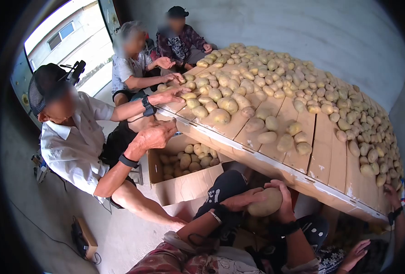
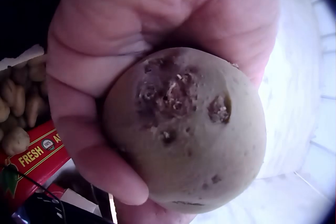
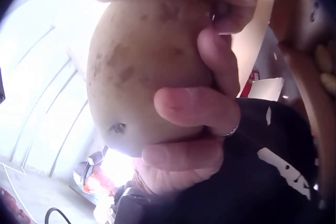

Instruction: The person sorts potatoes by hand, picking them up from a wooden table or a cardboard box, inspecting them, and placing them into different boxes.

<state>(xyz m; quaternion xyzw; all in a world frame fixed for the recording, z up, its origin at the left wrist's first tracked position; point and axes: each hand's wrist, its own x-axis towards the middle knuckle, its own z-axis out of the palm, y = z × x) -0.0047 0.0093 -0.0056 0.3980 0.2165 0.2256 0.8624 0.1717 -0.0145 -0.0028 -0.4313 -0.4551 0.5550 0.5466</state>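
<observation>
In the head view, a large potato [image 1: 265,202] is held between my left hand [image 1: 246,199], on its left side, and my right hand [image 1: 284,201], on its right. The left wrist view has my left hand [image 2: 94,92] curled round the potato [image 2: 210,150], whose skin shows dark, rough pits. Brown blotches and a small dark hole mark the potato [image 3: 131,71] in the right wrist view. Several fingers [image 3: 194,108] press on its side there; which hand each belongs to, I cannot tell.
A wooden table [image 1: 323,157] bears many potatoes [image 1: 275,68]. An open cardboard box [image 1: 186,185] of potatoes stands below its edge. A person in a white shirt [image 1: 74,153] sits at the left, two people beyond. Another person's hand [image 1: 355,255] is at lower right.
</observation>
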